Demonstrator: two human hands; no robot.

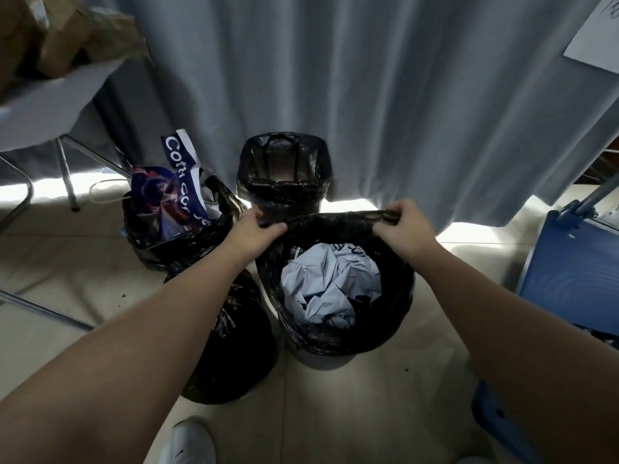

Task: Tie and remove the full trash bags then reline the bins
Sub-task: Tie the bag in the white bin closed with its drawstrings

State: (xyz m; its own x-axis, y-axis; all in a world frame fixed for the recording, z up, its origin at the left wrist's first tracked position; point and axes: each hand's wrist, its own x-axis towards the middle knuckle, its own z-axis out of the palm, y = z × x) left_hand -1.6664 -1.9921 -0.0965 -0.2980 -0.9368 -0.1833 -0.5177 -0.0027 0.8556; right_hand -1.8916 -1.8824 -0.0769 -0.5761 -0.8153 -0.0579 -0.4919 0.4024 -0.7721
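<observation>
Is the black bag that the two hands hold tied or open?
Open. The left hand and right hand hold the rim of the bag; crumpled pale paper shows inside.

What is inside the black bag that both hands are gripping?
Crumpled pale blue-grey wrapping with some dark print lies on top, in the black bag gripped by the left hand and right hand. Whatever lies beneath it is covered.

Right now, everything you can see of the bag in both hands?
The bag is thin, glossy black plastic, wrinkled. It lines the near bin, with its near edge folded over the rim. Its mouth is open, showing crumpled pale blue-grey wrapping inside. The left hand and right hand pinch its far edge, which is pulled up.
</observation>
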